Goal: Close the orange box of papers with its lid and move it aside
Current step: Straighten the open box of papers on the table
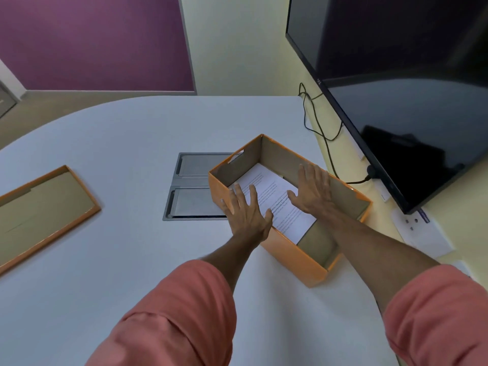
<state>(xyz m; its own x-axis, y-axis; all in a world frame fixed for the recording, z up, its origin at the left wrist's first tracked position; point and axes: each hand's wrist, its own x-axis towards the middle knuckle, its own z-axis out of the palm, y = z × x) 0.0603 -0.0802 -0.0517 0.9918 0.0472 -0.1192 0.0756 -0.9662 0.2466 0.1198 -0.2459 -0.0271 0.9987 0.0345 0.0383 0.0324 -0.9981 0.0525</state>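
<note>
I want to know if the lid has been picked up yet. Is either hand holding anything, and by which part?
Nothing is held. Both open hands, left and right, lie flat over the papers in the orange box; the lid lies apart.

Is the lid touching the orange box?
Apart. The head view shows the lid lying far left of the orange box, with bare table between them.

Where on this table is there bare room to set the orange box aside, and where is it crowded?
Bare table lies between the lid and the orange box, nearer than the floor-box hatch. The far stretch beyond the hatch is also free. It is crowded on the right, where the box sits close to the monitor and cable.
</note>
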